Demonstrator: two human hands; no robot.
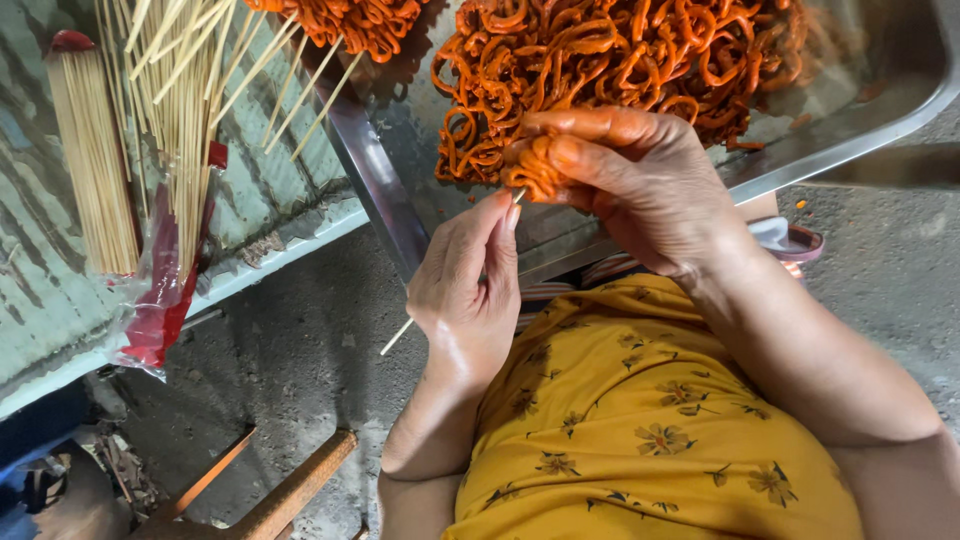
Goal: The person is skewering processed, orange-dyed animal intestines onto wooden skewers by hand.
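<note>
Orange, coiled strips of marinated meat [610, 70] filled the steel tray [860, 120] at twelve o'clock from my lap. My right hand [640, 185] reached in from four o'clock, wrist bent, fingers curled shut around a folded piece of meat [535, 170] at the tray's near edge. My left hand [465, 285] rose from six o'clock, forearm upright, thumb and fingertips pinched closed on a thin bamboo skewer [400, 335]; its tip met the held meat, its tail pointed toward eight o'clock. At ten o'clock a bundle of bare skewers [95, 160] lay beside loose sticks in a plastic bag [160, 300]. More skewered meat [350, 20] sat at eleven o'clock.
</note>
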